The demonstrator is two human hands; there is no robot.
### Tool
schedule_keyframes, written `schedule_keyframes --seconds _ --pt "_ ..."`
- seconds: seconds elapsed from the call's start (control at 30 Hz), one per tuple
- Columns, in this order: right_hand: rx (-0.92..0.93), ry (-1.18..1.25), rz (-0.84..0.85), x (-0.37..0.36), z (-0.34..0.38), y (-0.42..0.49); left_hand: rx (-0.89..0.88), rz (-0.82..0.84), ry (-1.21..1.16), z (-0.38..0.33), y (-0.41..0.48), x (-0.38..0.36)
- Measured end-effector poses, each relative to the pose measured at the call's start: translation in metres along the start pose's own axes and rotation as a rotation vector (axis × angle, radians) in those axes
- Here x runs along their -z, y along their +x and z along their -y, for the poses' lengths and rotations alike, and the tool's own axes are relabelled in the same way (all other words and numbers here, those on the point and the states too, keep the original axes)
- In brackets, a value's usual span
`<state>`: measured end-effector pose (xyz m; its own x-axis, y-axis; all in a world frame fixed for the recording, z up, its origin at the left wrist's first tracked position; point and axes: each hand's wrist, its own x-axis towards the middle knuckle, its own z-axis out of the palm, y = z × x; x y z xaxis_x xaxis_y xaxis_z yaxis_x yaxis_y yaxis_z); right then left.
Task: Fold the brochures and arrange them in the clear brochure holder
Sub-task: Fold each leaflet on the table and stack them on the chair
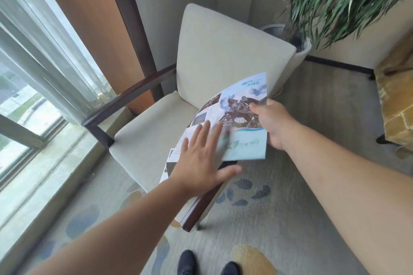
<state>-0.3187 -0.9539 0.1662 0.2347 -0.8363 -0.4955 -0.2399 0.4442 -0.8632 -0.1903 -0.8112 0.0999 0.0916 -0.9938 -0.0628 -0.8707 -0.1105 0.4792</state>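
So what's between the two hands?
The brochure: the right hand pinches its edge, the left hand spreads flat over it, seen in the head view.

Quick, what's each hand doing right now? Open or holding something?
Left hand: open, fingers straight and spread over the brochure.
Right hand: closed, gripping the brochure at its right edge.

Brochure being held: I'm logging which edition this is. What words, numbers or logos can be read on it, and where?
"宿迁": ends the green line on the pale blue bottom band of the brochure; a large "下" comes before it, the rest blurred beside the left hand.
Top right corner: dark brush-style Chinese heading, too small and stylised to read.
Inner panels: print too small to read.
Numbers, logos: none legible.
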Motion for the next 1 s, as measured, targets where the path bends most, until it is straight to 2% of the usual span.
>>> schedule_keyframes --seconds 0.1,0.2,0.3,0.43,0.6,0.7,0.77,0.87,0.93,1.0 --pt "-0.029 0.017 -0.018 0.0 0.0 0.0 -0.014 0.029 0.115 0.007 -0.005 -0.011" --pt "-0.034 0.008 -0.011 -0.002 -0.001 0.0 0.023 -0.08 0.189 0.007 -0.001 -0.009" --pt "-0.064 -0.001 -0.028 -0.002 0.002 0.0 0.007 -0.204 0.181 0.003 0.001 -0.002" --pt "-0.153 -0.007 -0.013 0.0 0.003 0.0 0.036 -0.227 0.132 -0.004 0.005 0.003" --pt "-0.11 -0.037 -0.019 0.007 0.002 0.002 -0.01 -0.092 -0.049 -0.004 -0.004 0.011" --pt "-0.082 -0.053 -0.026 0.01 0.0 0.002 -0.018 -0.108 -0.285 -0.007 -0.006 0.021" --pt "-0.048 -0.069 -0.006 0.011 -0.003 0.0 0.107 -0.153 -0.406 -0.012 0.005 0.026" --pt "-0.028 -0.077 0.041 0.008 -0.006 -0.003 0.437 -0.143 -0.483 -0.018 0.029 0.033" --pt "-0.016 -0.088 0.074 0.004 -0.008 -0.005 0.637 -0.141 -0.645 -0.017 0.042 0.035" --pt "0.001 -0.119 0.104 -0.001 -0.012 -0.006 0.704 -0.178 -0.791 -0.014 0.049 0.035"
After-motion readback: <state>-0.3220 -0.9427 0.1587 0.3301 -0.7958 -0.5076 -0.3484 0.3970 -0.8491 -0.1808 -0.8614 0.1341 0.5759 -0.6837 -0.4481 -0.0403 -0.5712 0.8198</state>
